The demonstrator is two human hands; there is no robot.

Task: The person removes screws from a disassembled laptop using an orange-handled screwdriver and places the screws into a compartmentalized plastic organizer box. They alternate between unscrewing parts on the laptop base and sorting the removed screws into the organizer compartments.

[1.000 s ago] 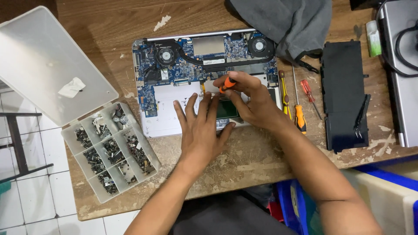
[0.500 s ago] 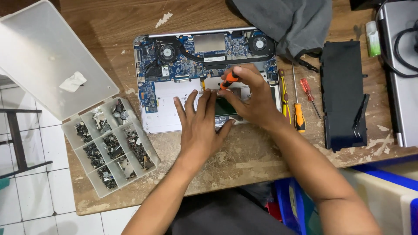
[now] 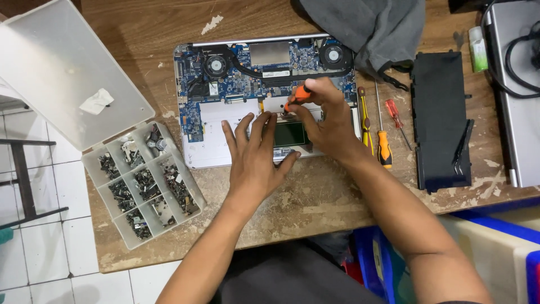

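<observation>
An opened laptop (image 3: 225, 101) lies bottom-up on the wooden table, its blue circuit board and two fans exposed. My left hand (image 3: 254, 155) rests flat on the laptop's white lower half, fingers spread. My right hand (image 3: 326, 115) grips a small orange-handled screwdriver (image 3: 297, 97), its tip down on the laptop's middle, just past my left fingertips. A dark rectangular part (image 3: 289, 133) shows between the two hands.
A clear compartment box (image 3: 140, 183) of screws and small parts sits at the left, its lid (image 3: 62, 73) open. Two yellow-orange screwdrivers (image 3: 383, 147) and a red one (image 3: 395, 112) lie right of the laptop. A black battery (image 3: 439, 118), tweezers, grey cloth (image 3: 365, 28), another laptop (image 3: 514, 95).
The view has shifted slightly. Both hands stay on the laptop, and the screwdriver remains at about the same spot.
</observation>
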